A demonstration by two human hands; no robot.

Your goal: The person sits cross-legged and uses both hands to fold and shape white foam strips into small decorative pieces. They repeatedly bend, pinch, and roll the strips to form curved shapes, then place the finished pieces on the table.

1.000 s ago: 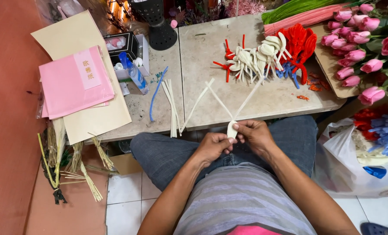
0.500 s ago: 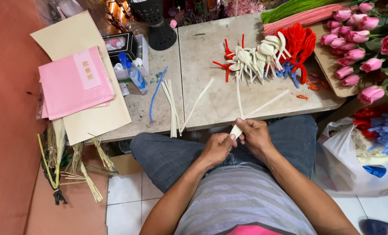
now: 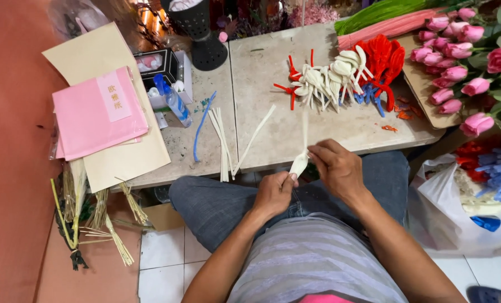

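Over my lap, both hands work one white pipe cleaner (image 3: 301, 160) bent into a loop. My left hand (image 3: 273, 193) pinches the loop's lower end. My right hand (image 3: 337, 168) grips it from the right, and the thin stem rises straight up from the loop toward the table. On the stone table (image 3: 273, 67) lies a pile of finished white loops (image 3: 326, 81) mixed with red ones (image 3: 382, 59). Several straight white pipe cleaners (image 3: 222, 140) and one blue pipe cleaner (image 3: 201, 126) lie near the table's front edge.
Pink roses (image 3: 458, 53) lie on brown card at the right. A pink paper packet (image 3: 96, 112) rests on tan sheets at the left, by a small bottle (image 3: 172, 101) and box. A black stand (image 3: 197, 31) sits at the back. Straw bundles (image 3: 93, 216) and white bags (image 3: 463, 207) are on the floor.
The two long white ends that spread out in a V have come together into one upright stem. My hands shifted slightly, still holding the loop.
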